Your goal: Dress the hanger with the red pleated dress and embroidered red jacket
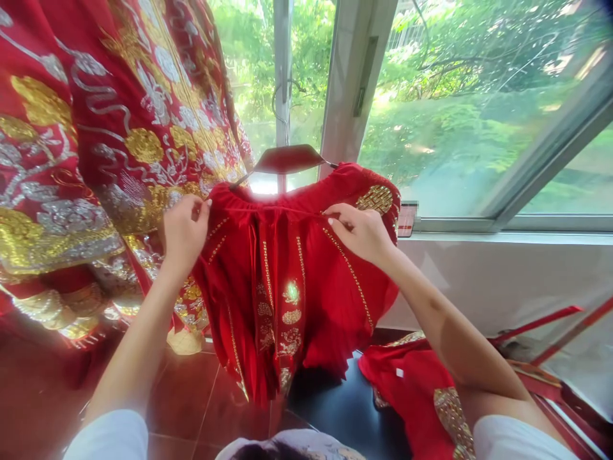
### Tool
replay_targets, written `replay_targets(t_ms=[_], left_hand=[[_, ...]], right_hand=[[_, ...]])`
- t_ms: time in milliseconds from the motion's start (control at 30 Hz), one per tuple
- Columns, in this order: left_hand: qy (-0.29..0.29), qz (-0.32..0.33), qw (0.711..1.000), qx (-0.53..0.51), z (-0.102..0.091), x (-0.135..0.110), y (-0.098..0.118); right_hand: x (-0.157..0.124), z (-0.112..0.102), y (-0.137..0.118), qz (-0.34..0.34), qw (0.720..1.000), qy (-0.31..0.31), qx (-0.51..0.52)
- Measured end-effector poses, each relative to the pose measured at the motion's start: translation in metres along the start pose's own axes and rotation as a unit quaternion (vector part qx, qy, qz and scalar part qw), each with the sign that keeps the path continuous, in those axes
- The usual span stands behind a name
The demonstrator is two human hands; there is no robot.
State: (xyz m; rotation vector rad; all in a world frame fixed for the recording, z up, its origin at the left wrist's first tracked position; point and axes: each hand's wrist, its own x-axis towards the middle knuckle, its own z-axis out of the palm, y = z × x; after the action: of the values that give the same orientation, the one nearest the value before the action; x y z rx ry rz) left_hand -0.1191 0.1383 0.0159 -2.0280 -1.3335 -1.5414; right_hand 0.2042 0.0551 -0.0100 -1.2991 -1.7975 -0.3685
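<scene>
Red garment (306, 275) near window (454, 134), above tiles (189, 399)

A smooth black surface (335, 399), seat or tabletop one cannot tell, stands low over the floor (184, 402) of glossy reddish-brown tiles with pale joints. Across its right side lies a crumpled red cloth (416, 390) with a gold-patterned patch. The pale window ledge (479, 239) bears a small, blurred rectangular item (406, 220). A hanger (290, 160) carries the pleated red garment (335, 281).
</scene>
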Motion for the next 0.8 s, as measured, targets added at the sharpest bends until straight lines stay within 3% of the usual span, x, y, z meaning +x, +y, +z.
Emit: replay_targets(t_ms=[167,233,267,333,400,500,567,633,700,800], left_hand=[[-0.031,0.087,0.993,0.069,0.01,-0.015,0.021],[-0.017,0.094,0.994,0.048,0.01,-0.014,0.015],[-0.012,0.093,0.995,0.029,0.01,-0.011,0.01],[-0.026,0.077,0.996,-0.029,0.007,-0.002,-0.004],[-0.088,0.05,0.989,-0.11,0.006,0.011,-0.018],[-0.196,0.008,0.954,-0.226,0.009,0.031,-0.033],[-0.227,-0.017,0.936,-0.269,0.013,0.04,-0.038],[-0.191,-0.029,0.944,-0.268,0.018,0.042,-0.039],[-0.107,-0.022,0.968,-0.225,0.022,0.038,-0.034],[0.021,-0.014,0.99,-0.139,0.031,0.025,-0.017]], right_hand=[[-0.001,0.008,-0.023,0.014,0.991,-0.092,-0.096],[0.003,0.004,-0.023,0.012,0.994,-0.065,-0.091],[0.005,0.0,-0.019,0.008,0.996,-0.02,-0.086],[0.01,-0.014,-0.001,0.01,0.991,0.099,-0.084],[0.014,-0.027,0.025,0.029,0.979,0.18,-0.087],[0.014,-0.035,0.063,0.043,0.989,0.142,-0.011],[0.011,-0.033,0.076,0.039,0.992,0.104,0.055],[0.01,-0.032,0.081,0.046,0.99,0.101,0.093],[0.014,-0.035,0.081,0.076,0.985,0.09,0.126],[0.031,-0.049,0.085,0.141,0.969,0.021,0.201]])
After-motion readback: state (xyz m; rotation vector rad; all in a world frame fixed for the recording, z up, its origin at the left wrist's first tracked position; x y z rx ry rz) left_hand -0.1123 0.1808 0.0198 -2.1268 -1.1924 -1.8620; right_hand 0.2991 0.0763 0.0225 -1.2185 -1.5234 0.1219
